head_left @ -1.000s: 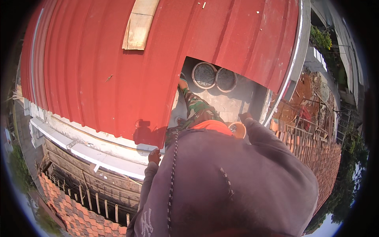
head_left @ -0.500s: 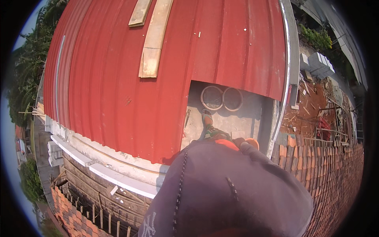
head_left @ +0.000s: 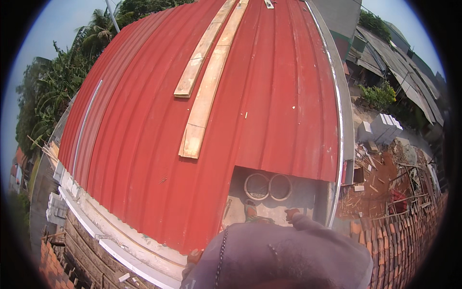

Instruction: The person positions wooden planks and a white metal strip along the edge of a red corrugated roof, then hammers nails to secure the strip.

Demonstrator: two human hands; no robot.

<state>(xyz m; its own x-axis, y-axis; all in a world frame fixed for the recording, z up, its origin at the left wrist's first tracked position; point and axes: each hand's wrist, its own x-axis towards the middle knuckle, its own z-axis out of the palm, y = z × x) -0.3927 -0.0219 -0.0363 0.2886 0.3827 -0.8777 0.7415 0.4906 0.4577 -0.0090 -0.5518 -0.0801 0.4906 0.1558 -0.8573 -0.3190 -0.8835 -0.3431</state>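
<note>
The large red ribbed metal roof sheeting [head_left: 192,183] spreads out in front of me. My left hand [head_left: 194,256] is at its lower edge, beside my body, with its fingers closed on the edge. My right hand [head_left: 291,215] hangs over the rectangular opening in the sheeting, apart from the things in it; its small visible fingers look parted and nothing shows in them. Inside the opening, two round rings [head_left: 257,186] stand side by side against the far side. My foot [head_left: 250,210] in a sandal is just below them. My grey top hides both forearms in part.
Two long wooden planks [head_left: 211,96] lie on the red sheeting. A pale wall ledge [head_left: 120,236] runs along the left edge, and a metal-trimmed edge [head_left: 337,144] along the right. Clay roof tiles [head_left: 385,255] lie lower right. White blocks [head_left: 385,129] are stacked on the ground beyond.
My view has tilted up, so the planks and opening sit lower and more of the roof shows. My left hand has come into view at the sheet edge. An orange thing beside my right hand is out of sight.
</note>
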